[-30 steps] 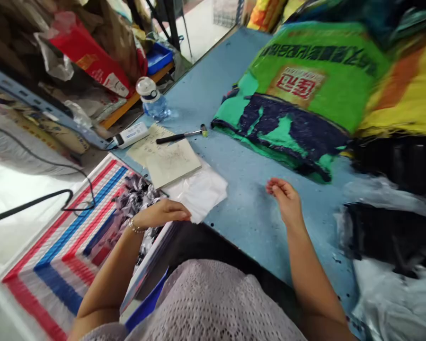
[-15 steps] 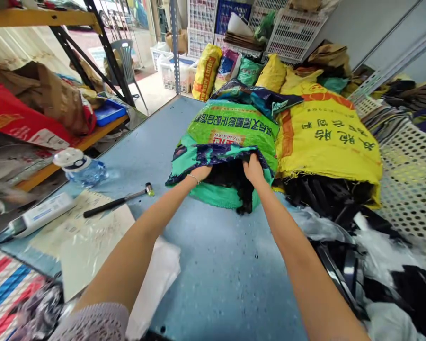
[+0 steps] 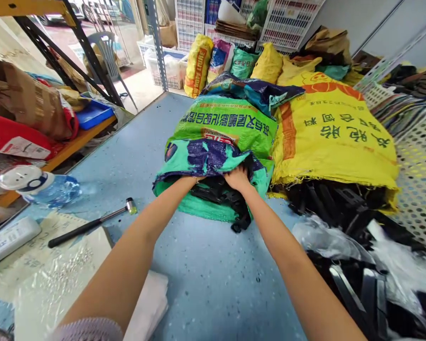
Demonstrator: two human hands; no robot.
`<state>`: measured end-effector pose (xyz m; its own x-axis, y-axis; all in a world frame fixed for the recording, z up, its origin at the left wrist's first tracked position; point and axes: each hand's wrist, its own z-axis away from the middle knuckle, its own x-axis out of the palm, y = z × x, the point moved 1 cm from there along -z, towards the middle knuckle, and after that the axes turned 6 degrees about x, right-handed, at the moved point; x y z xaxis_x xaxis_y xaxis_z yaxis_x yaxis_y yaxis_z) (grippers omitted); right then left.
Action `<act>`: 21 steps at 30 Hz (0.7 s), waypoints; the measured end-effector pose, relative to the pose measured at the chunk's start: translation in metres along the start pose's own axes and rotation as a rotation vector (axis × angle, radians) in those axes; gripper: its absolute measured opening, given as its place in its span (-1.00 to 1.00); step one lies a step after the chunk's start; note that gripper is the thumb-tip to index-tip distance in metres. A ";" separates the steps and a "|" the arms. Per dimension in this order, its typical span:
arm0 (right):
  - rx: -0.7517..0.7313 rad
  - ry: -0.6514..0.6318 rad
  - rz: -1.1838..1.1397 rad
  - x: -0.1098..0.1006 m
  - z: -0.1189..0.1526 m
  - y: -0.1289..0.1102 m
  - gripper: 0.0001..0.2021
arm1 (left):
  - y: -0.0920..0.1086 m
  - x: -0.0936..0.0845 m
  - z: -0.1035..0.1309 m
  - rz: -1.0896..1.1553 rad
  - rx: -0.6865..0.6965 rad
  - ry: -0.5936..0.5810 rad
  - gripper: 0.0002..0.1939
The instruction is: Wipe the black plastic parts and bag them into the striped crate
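A green woven plastic bag (image 3: 230, 115) lies on the blue table, its dark-blue and teal mouth toward me. Black plastic parts (image 3: 213, 190) show inside, and one black piece (image 3: 240, 220) hangs over the lower lip. My left hand (image 3: 192, 181) is inside the left of the opening, hidden past the wrist, so its fingers do not show. At the right of the opening, my right hand (image 3: 237, 178) is under the upper rim with its fingers curled. What they hold, if anything, is covered by the rim and the dark parts.
A yellow woven bag (image 3: 335, 142) with black parts stands close on the right, by clear plastic wrap (image 3: 330, 237). To the left are a hammer (image 3: 92, 225), a water bottle (image 3: 42, 185), a white tube (image 3: 10, 241) and papers (image 3: 57, 279). White crates (image 3: 190, 35) are stacked behind.
My view has tilted and shifted. My left hand is deeper in the bag. My right hand has moved down and left from the upper rim into the mouth, which now gapes wider.
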<state>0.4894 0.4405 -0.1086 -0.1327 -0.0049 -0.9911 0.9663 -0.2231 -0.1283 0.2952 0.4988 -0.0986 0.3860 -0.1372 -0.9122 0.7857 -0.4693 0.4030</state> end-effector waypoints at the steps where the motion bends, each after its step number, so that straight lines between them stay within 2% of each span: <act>1: -0.036 -0.050 0.019 0.001 0.014 -0.002 -0.36 | 0.001 0.002 0.010 0.008 -0.011 -0.021 -0.54; 4: -0.123 -0.090 0.024 -0.001 0.056 -0.007 -0.35 | 0.007 0.004 0.042 0.050 -0.050 -0.058 -0.52; 7: -0.232 -0.127 0.009 -0.007 0.094 -0.012 -0.40 | 0.011 0.006 0.084 0.094 -0.096 -0.059 -0.54; 10: -0.346 -0.182 -0.004 -0.009 0.123 -0.017 -0.44 | 0.012 0.007 0.131 0.126 -0.159 -0.052 -0.61; 12: -0.416 -0.201 -0.038 -0.013 0.135 -0.019 -0.47 | 0.010 0.002 0.155 0.151 -0.203 -0.043 -0.67; 14: -0.460 -0.194 -0.074 -0.019 0.145 -0.019 -0.52 | 0.006 -0.012 0.172 0.199 -0.238 -0.034 -0.73; 17: -0.453 -0.123 -0.183 -0.037 0.166 -0.016 -0.57 | 0.002 -0.044 0.198 0.322 -0.272 -0.024 -0.76; 19: -0.427 -0.057 -0.381 -0.049 0.191 -0.017 -0.61 | 0.004 -0.065 0.229 0.427 -0.279 -0.021 -0.73; 21: -0.370 -0.056 -0.700 -0.054 0.224 -0.023 -0.61 | 0.015 -0.077 0.271 0.733 -0.287 -0.029 -0.67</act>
<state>0.4251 0.2271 -0.0446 -0.7380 -0.0346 -0.6739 0.6633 0.1458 -0.7340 0.1461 0.2660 -0.0426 0.8442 -0.3491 -0.4067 0.4316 -0.0070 0.9020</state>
